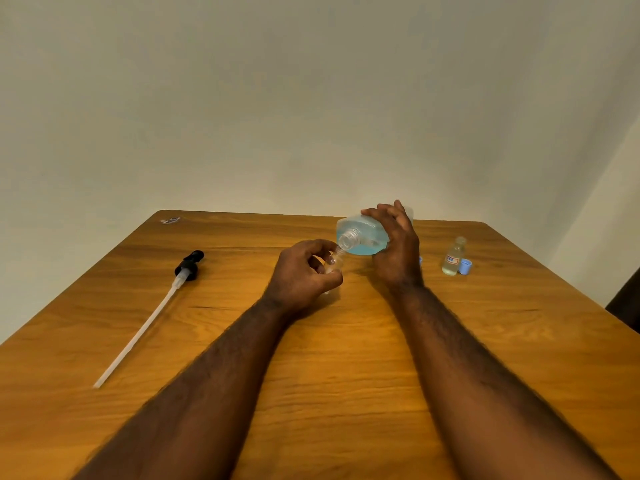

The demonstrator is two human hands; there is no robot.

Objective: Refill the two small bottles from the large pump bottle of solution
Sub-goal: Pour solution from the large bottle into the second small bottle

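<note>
- Table [346, 375]: wood. Its far edge runs along a plain wall [311, 98], and its left and right edges slant toward the viewer.
- Open room: bare wood in the near half on both sides of the forearms. There is also a bare strip along the far edge, left of the hands.
- Pump [188, 265]: off the bottle and lying flat mid-left. Its black head points away and its long pale tube runs toward the near left edge.
- Small scrap [170, 220] at the far left corner; too small to identify.
- Dark shape [627, 306] past the right edge; cannot tell what it is.
- Right hand [394, 244]: fingers wrapped over the large bottle [360, 233], held above the table and tipped on its side. The open neck points left, and blue liquid is pooled in the low side.
- Left hand [304, 275]: fingers curled round the small bottle [334, 263]. It is clear and tilted, with its mouth right at the large bottle's neck. Fill level cannot be read.
- Second small bottle [453, 258]: upright well right of the hands, labelled and uncapped, with pale liquid inside.
- Blue cap [465, 266] just beside it on the right.
- Second cap [420, 260]: blue, mostly hidden behind the right wrist.
</note>
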